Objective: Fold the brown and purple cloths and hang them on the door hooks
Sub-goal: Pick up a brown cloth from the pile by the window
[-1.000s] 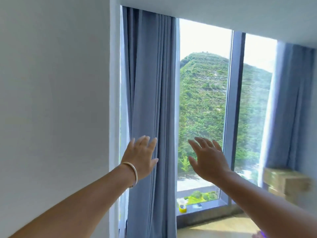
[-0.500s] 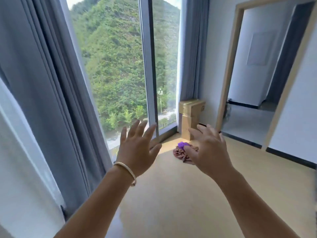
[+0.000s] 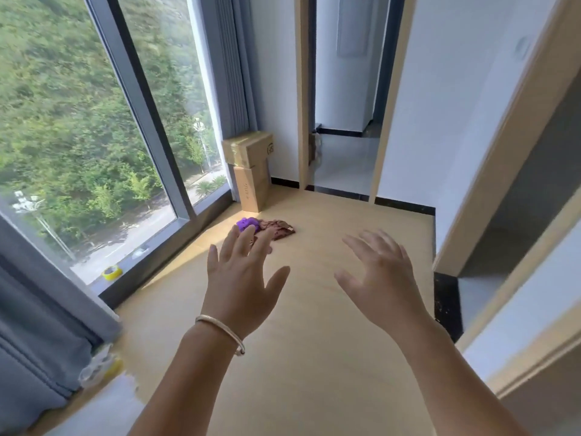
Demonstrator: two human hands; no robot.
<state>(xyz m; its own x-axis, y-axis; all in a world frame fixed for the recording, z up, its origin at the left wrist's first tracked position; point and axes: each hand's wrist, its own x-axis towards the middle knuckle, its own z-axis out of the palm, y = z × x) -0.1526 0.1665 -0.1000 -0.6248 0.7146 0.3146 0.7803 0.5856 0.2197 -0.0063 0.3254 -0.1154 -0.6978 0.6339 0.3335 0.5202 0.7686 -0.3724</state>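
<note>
A crumpled purple cloth (image 3: 247, 223) and a crumpled brown cloth (image 3: 278, 229) lie side by side on the light wood floor near the window corner. My left hand (image 3: 243, 280), with a bracelet on the wrist, is held out in the air with fingers spread and holds nothing; its fingertips overlap the near edge of the cloths in the view. My right hand (image 3: 382, 278) is out to the right, also spread and empty, well short of the cloths. No door hooks are visible.
Two stacked cardboard boxes (image 3: 251, 171) stand in the corner behind the cloths. A large window (image 3: 94, 136) with grey curtains (image 3: 37, 335) runs along the left, a yellow tape roll (image 3: 111, 272) on its sill. An open doorway (image 3: 342, 121) lies ahead, a door frame (image 3: 503, 146) at right.
My view has swung from the window and curtain down and right to the floor. The cloths, boxes and doorway have come into view. Both hands stay raised and spread.
</note>
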